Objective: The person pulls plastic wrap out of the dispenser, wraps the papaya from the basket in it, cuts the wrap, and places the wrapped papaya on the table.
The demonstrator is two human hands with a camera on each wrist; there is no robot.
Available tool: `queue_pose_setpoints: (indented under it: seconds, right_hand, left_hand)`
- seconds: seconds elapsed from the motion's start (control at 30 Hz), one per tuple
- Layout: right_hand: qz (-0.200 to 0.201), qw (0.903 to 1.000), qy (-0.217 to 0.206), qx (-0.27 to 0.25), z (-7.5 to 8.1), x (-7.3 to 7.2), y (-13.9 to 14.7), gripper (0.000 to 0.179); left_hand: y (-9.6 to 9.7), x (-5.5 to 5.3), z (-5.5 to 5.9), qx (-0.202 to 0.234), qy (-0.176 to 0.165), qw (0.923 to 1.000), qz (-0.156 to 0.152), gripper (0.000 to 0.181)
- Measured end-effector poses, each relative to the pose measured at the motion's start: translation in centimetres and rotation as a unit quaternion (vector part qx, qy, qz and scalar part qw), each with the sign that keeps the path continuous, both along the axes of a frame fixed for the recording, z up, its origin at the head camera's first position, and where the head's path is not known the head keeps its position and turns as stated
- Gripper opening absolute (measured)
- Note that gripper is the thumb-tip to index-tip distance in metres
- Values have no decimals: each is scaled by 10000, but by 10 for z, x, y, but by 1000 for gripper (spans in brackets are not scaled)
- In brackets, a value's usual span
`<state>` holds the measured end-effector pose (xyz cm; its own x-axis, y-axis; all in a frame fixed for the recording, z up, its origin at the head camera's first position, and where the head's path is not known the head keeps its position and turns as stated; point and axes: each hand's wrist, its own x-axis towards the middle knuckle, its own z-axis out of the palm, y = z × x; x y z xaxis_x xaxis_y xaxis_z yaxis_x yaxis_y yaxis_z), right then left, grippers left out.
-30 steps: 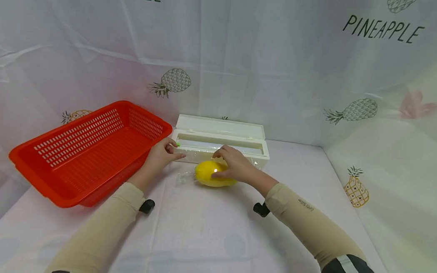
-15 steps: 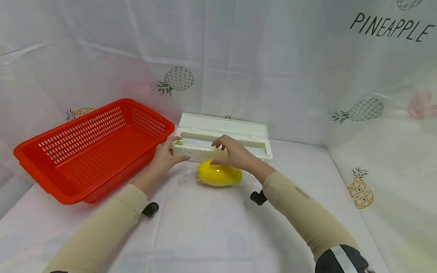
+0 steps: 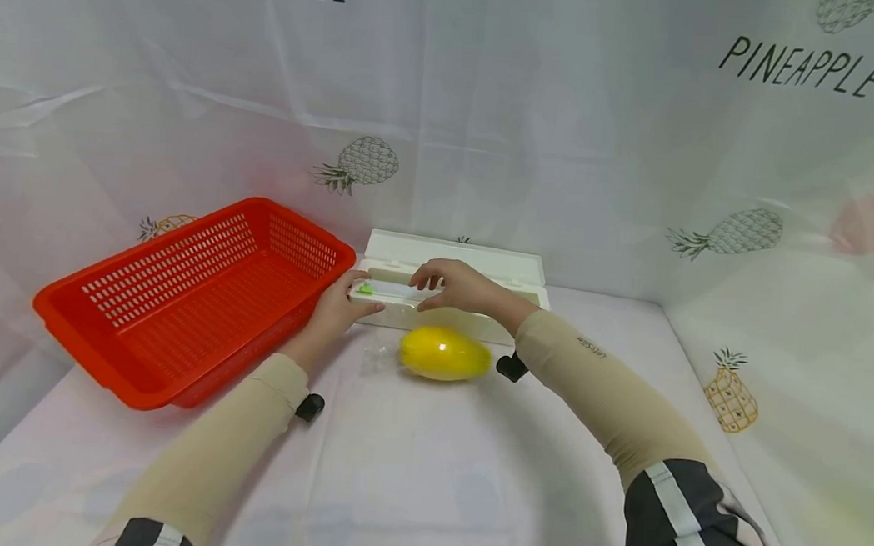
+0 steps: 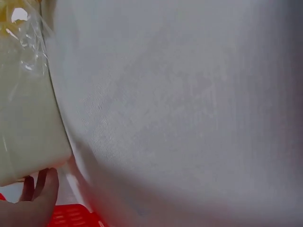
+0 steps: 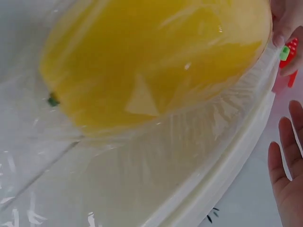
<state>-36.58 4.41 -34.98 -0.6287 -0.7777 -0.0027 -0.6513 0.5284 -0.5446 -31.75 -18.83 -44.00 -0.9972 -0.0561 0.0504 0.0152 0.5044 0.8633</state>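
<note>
A long white cling film dispenser stands at the back of the table with its lid raised. A small green slider sits at its left end. My left hand grips that end, thumb along the front and fingers round the side. In front of the dispenser lies a smooth yellow oval fruit, with clear cling film over it in the right wrist view; its exact kind cannot be told. My right hand, fingers loosely bent and apart, hovers above the dispenser and holds nothing visible.
A large red plastic basket stands to the left, close to my left hand. The table is covered with a white cloth, and a pineapple-print curtain rises directly behind the dispenser.
My right hand has left the yellow fruit and moved up and back over the dispenser. The left hand stays at the dispenser's left end. The camera view has shifted slightly.
</note>
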Motion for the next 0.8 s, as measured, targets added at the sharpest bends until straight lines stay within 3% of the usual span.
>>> queue_pose_setpoints:
  seconds: [0.17,0.33,0.67,0.8]
  right_hand:
    - [227,9994,-85,264,-2,-9,-17,35]
    - [481,9979,-35,439,0,-15,-33,33]
    - [805,9941,250,680,0,-26,-59,28]
    - [901,9939,197,597,-4,-33,-68,25]
  left_hand:
    - [-3,-5,-4,-110,38,9996,-247,58]
    - [-6,-8,-7,-61,175,9995,-249,51]
    - [-8,-13,-9,536,194,9983,-136,76]
    - [-9,-13,-10,625,197,9978,-112,78]
